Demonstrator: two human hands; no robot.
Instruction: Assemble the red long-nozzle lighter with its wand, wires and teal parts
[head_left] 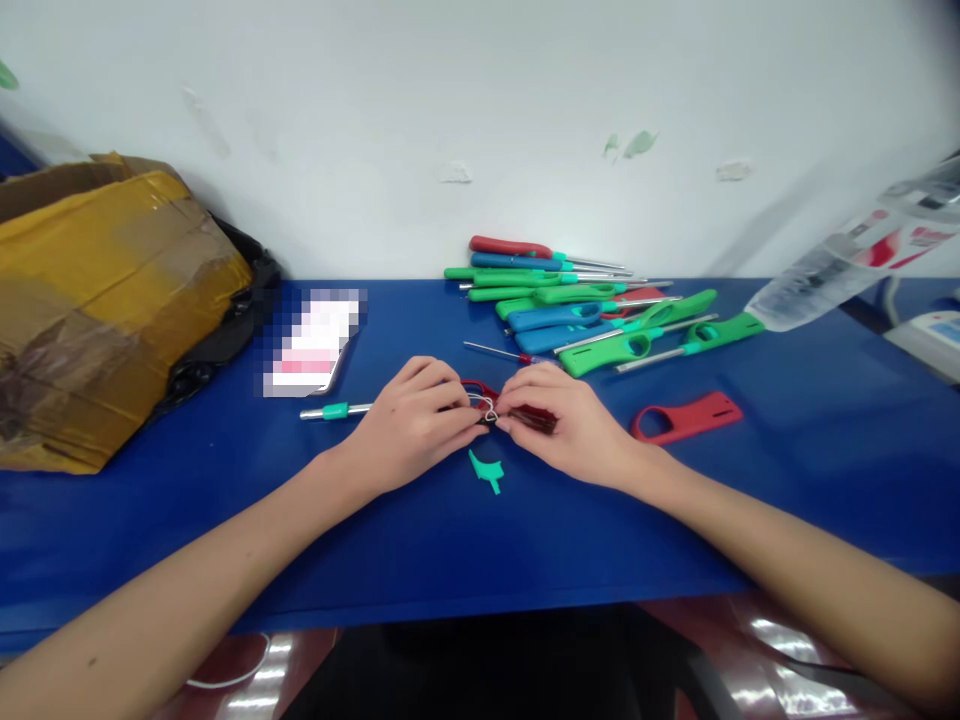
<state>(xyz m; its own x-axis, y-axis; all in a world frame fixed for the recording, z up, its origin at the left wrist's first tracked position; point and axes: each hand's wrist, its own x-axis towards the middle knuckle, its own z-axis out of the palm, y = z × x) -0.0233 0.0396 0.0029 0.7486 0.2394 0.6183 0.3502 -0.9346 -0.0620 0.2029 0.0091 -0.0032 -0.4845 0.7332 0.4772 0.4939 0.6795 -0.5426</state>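
Note:
My left hand (420, 425) is closed around the inner parts of an opened long-neck lighter. Its silver tube with a teal collar (336, 411) sticks out to the left beneath that hand. Thin pale wires (486, 403) loop between my fingertips, beside a small black part. Opposite, my right hand (562, 425) pinches at the same spot, its fingers bent over the lighter's dark red body (538, 418). Part of a red shell (480, 386) shows behind the fingertips; the exact grip points are hidden. Just in front of the hands lies a teal trigger (489, 472).
A red shell half (697, 415) lies right of my hands. Behind them are a screwdriver (495, 352) and a pile of green, blue and red lighters (577, 310). A phone (315, 340) and taped cardboard box (112, 310) stand left; a plastic bottle (847, 255) is right.

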